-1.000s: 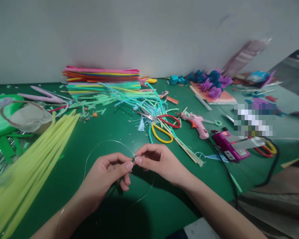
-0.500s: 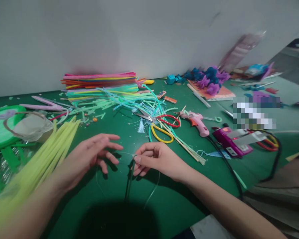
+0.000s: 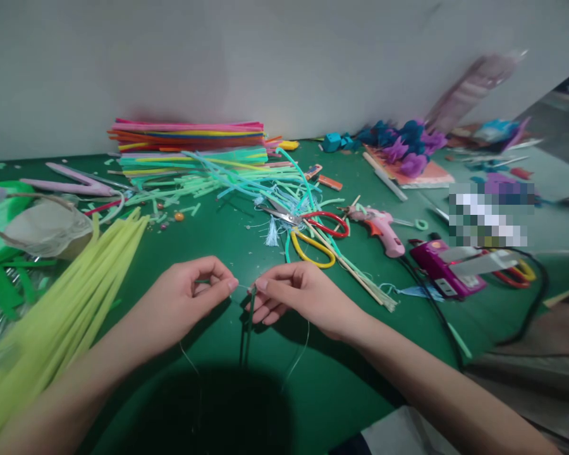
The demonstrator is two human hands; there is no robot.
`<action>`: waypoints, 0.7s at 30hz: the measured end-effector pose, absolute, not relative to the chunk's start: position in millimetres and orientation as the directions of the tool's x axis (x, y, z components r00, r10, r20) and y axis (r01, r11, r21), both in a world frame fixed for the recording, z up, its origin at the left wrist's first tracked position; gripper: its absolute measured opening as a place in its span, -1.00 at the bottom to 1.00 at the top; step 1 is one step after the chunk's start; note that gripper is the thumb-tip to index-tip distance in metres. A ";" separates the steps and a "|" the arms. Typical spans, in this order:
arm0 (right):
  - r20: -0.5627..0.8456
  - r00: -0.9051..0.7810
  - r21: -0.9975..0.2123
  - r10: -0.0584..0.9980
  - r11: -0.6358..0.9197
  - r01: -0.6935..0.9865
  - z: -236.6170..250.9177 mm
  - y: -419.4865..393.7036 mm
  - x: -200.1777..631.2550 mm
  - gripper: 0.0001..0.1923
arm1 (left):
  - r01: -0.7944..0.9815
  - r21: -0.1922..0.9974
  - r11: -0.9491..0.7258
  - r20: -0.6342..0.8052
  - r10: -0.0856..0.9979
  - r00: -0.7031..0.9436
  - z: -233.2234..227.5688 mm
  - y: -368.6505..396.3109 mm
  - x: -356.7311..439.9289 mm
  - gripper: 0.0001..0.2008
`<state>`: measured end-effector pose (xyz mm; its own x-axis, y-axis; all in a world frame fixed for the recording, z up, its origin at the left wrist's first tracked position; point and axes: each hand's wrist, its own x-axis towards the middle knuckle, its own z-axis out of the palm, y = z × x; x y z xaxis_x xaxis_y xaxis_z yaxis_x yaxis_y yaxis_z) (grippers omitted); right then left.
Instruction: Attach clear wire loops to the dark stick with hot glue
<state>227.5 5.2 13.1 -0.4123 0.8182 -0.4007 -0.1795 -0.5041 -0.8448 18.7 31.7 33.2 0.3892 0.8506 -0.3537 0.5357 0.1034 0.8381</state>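
Surface: green table [image 3: 180, 253], littered with craft supplies.
Left hand [image 3: 189, 300]: pinched narrowly on thin clear thread [image 3: 241, 289].
Right hand [image 3: 296, 297]: thread's other end and dark green stem [image 3: 247, 328] pinched, just beside left.
Behind: scissors [image 3: 315, 237], pink glue gun [image 3: 382, 224].

A thin clear thread [image 3: 241, 289] and dark green stem [image 3: 247, 328] hang pinched above the table.

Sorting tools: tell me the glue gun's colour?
Pink glue gun, with an orange trigger; head view.
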 end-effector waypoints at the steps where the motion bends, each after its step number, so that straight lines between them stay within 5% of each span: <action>1: -0.408 -0.407 -0.843 0.817 -0.508 -0.176 13.8 5.5 227.0 -0.67 | 0.540 0.835 0.105 -0.356 0.851 0.386 33.7 31.5 18.9 -0.74; 21: -0.387 -0.438 -0.813 0.811 -0.525 -0.253 14.3 5.9 226.8 -0.61 | 0.491 0.854 0.174 -0.405 0.814 0.416 39.1 26.6 21.3 -0.76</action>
